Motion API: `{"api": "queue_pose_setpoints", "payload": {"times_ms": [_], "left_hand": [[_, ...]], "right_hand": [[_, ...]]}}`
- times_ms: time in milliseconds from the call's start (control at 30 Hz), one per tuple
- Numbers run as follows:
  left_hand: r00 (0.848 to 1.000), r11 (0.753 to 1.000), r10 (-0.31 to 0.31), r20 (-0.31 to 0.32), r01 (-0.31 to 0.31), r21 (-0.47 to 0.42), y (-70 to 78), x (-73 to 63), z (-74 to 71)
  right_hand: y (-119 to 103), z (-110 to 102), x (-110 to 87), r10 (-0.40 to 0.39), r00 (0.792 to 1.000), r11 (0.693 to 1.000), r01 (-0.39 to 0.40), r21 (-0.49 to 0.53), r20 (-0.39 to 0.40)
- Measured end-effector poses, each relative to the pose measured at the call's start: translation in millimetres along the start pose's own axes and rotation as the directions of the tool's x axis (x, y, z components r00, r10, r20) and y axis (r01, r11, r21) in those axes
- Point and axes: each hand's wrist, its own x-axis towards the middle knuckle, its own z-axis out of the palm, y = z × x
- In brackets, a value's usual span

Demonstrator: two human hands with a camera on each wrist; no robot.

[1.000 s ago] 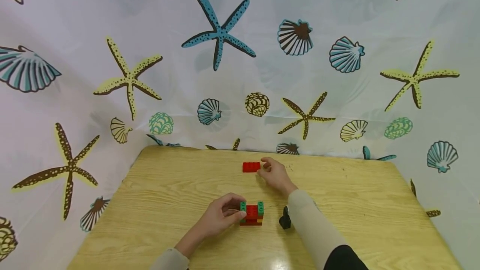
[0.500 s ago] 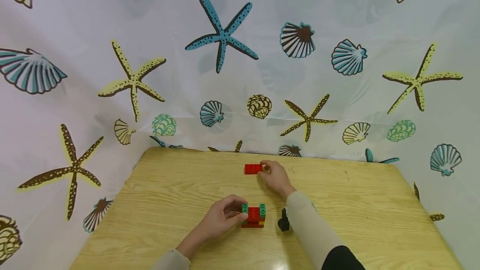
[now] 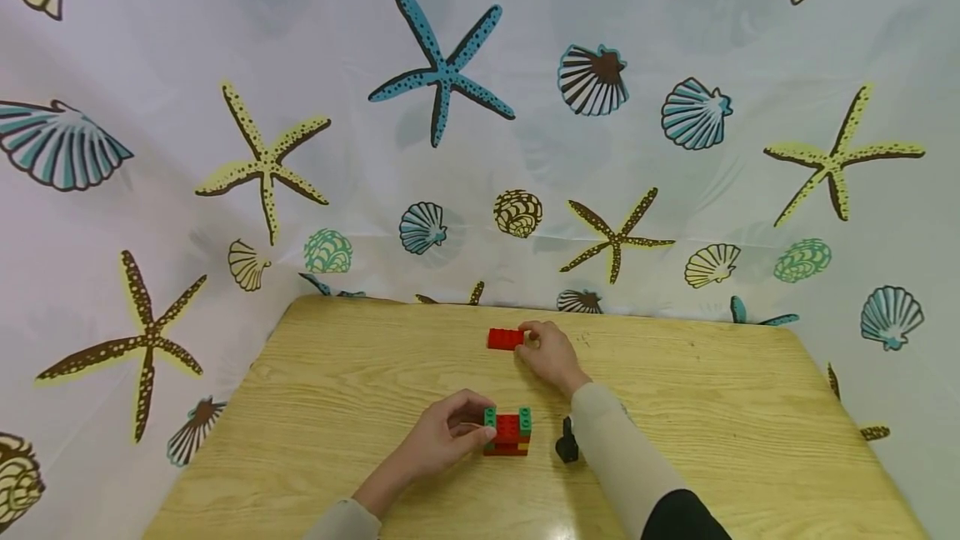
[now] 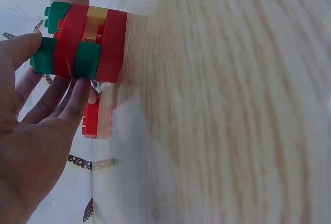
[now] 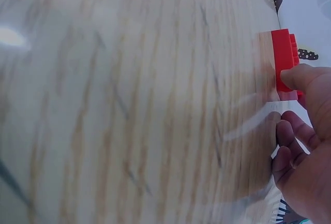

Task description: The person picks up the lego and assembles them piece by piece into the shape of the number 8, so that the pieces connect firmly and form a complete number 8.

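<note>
A small stack of toy bricks (image 3: 507, 422) in red, green and yellow stands on the table in front of me. My left hand (image 3: 438, 440) grips its left side; in the left wrist view, thumb and fingers touch the green bricks of the stack (image 4: 70, 48). Farther back lies a long red toy brick (image 3: 502, 339), its studs facing up. My right hand (image 3: 553, 355) pinches its right end. The right wrist view has the thumb of the right hand (image 5: 315, 115) on the near face of the red brick (image 5: 282, 53); the fingertips behind it are partly hidden.
A small black object (image 3: 567, 444) of unclear kind stands on the table, close by the right sleeve (image 3: 622, 457). The wooden table (image 3: 360, 365) ends at a white cloth (image 3: 330, 48) printed with starfish and shells, at the back and sides.
The right hand's thumb and finger have come slightly farther over the red brick's right end. The head view has shifted a little. The left hand stays on the stack.
</note>
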Motion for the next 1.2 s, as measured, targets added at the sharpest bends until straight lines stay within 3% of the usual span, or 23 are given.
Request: {"api": "queue_pose_setpoints", "payload": {"times_ms": [300, 833, 1200], "left_hand": [[1.000, 1.000, 0.016, 0.005, -0.016, -0.004, -1.8, 1.4, 2.5], [1.000, 1.000, -0.004, 0.004, 0.004, 0.012, -0.3, 0.0, 3.2], [1.000, 1.000, -0.019, 0.007, 0.019, 0.009, 2.6, 0.1, 0.7]], "right_hand": [[2.1, -2.9, -1.7, 0.026, 1.000, 0.999, -0.026, 0.021, 0.006], [2.5, -10.3, -11.2, 0.078, 0.996, 0.980, -0.085, 0.178, 0.046], [-9.0, -22.4, -19.8, 0.031, 0.998, 0.987, -0.038, 0.157, 0.050]]}}
